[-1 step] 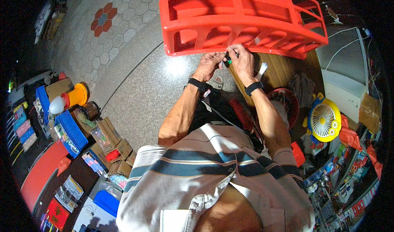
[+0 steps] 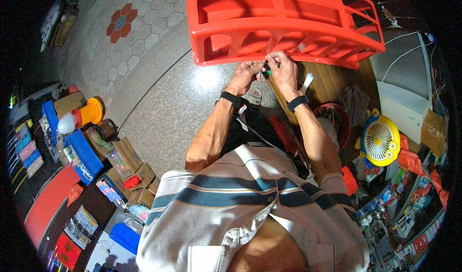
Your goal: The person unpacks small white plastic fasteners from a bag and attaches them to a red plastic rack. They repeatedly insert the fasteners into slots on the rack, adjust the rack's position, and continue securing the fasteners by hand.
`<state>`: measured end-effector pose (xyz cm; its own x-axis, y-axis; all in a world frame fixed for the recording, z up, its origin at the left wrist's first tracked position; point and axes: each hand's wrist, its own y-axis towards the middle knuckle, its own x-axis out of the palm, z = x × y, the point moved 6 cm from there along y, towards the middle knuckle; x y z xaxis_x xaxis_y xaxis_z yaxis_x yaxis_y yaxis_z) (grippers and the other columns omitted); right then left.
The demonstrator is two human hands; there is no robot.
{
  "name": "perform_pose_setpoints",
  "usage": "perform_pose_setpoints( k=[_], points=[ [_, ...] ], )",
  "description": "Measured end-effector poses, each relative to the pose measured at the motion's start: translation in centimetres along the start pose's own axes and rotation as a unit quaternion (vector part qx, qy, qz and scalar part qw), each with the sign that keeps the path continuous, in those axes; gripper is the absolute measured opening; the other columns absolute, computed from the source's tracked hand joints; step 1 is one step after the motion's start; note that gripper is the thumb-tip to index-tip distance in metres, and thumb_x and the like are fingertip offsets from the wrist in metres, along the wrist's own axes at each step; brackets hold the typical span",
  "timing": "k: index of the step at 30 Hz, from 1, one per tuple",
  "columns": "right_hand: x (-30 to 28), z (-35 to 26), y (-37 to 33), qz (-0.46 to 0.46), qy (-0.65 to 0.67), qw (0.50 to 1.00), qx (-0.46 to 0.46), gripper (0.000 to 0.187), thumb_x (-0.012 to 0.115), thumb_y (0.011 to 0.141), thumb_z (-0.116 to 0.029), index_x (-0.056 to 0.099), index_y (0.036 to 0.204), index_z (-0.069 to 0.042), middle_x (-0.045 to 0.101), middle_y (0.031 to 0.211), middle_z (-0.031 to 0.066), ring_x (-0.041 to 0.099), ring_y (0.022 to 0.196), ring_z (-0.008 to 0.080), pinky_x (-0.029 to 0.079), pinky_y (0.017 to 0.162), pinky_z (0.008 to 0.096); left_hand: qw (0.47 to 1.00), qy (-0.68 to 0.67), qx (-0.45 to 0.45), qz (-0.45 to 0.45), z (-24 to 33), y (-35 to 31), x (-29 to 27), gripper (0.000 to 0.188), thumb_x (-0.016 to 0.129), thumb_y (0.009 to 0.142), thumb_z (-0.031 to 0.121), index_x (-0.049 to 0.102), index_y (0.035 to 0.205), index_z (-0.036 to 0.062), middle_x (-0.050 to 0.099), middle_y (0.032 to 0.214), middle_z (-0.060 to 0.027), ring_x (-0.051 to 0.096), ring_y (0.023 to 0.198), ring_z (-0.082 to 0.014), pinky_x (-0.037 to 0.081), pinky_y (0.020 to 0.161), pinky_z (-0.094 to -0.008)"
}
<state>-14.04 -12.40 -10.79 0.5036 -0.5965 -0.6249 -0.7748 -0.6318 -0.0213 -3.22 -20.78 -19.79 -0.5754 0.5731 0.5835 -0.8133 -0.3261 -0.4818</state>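
Observation:
Just below the lower edge of a large red plastic rack (image 2: pixel 236 38), my two hands work close together. My left hand (image 2: pixel 243 75) is closed in a pinch; what sits between its fingertips is too small to name. My right hand (image 2: pixel 284 71) is closed too, around a small dark piece with a green part (image 2: pixel 268 71), mostly hidden by the fingers. Fingertips of both hands almost meet at the rack's rim. A bundle of thin white strips (image 2: pixel 307 82) lies on the wooden tabletop (image 2: pixel 323 82), right of my right wrist. Each wrist wears a black band.
A yellow and blue fan (image 2: pixel 378 141) stands at the right, near crowded shelves of small packaged goods (image 2: pixel 385 224). Cardboard boxes (image 2: pixel 126 156), blue bins (image 2: pixel 83 156) and an orange-yellow container (image 2: pixel 91 111) fill the left. A red basket (image 2: pixel 344 127) sits below the table edge.

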Motion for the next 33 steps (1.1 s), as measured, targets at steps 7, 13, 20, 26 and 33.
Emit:
perform_pose_setpoints(
  k=[7,13,20,26,33],
  points=[
    [0.2,0.4,0.0,-0.003,0.009,1.000,-0.002,0.017,0.064,0.090,-0.018,0.065,0.099,-0.003,0.070,0.087,0.0184,0.069,0.085,0.0343,0.053,0.071,0.0413,0.995,-0.092,0.006,-0.026,-0.3,0.4,0.1,0.010,0.063,0.093,0.011,0.069,0.098,0.0042,0.070,0.090,-0.0042,0.059,0.069,-0.0121,0.048,0.068,-0.0265],
    [0.2,0.4,-0.1,-0.005,0.007,1.000,-0.013,0.018,0.064,0.090,-0.018,0.064,0.101,-0.004,0.070,0.089,0.0182,0.070,0.084,0.0325,0.054,0.070,0.0399,0.994,-0.104,0.003,-0.032,-0.5,0.5,0.0,0.010,0.060,0.094,0.010,0.068,0.097,0.0036,0.070,0.091,-0.0061,0.062,0.072,-0.0139,0.050,0.073,-0.0278],
    [0.3,0.1,-0.3,-0.014,0.021,1.000,0.005,0.018,0.063,0.091,-0.018,0.064,0.103,-0.004,0.071,0.088,0.0173,0.072,0.082,0.0290,0.054,0.069,0.0385,0.995,-0.101,0.016,-0.002,-0.7,0.8,0.2,0.009,0.060,0.093,0.005,0.068,0.095,0.0010,0.070,0.089,-0.0075,0.062,0.068,-0.0133,0.051,0.070,-0.0269],
    [0.4,0.0,-0.2,-0.026,0.046,0.998,0.023,0.019,0.062,0.093,-0.016,0.062,0.103,0.000,0.071,0.088,0.0174,0.072,0.077,0.0264,0.055,0.067,0.0368,0.997,-0.063,0.036,0.006,-0.6,0.8,0.3,0.010,0.057,0.095,0.005,0.065,0.098,-0.0001,0.068,0.088,-0.0061,0.063,0.074,-0.0162,0.052,0.073,-0.0296],
    [0.1,-1.8,-0.7,-0.015,0.095,0.994,0.057,0.020,0.060,0.094,-0.013,0.061,0.102,0.005,0.070,0.085,0.0175,0.072,0.066,0.0226,0.057,0.055,0.0306,0.995,-0.098,0.031,0.009,-0.6,0.5,0.5,0.012,0.058,0.095,0.006,0.066,0.101,-0.0003,0.069,0.092,-0.0069,0.064,0.075,-0.0158,0.052,0.070,-0.0291]
  ],
)
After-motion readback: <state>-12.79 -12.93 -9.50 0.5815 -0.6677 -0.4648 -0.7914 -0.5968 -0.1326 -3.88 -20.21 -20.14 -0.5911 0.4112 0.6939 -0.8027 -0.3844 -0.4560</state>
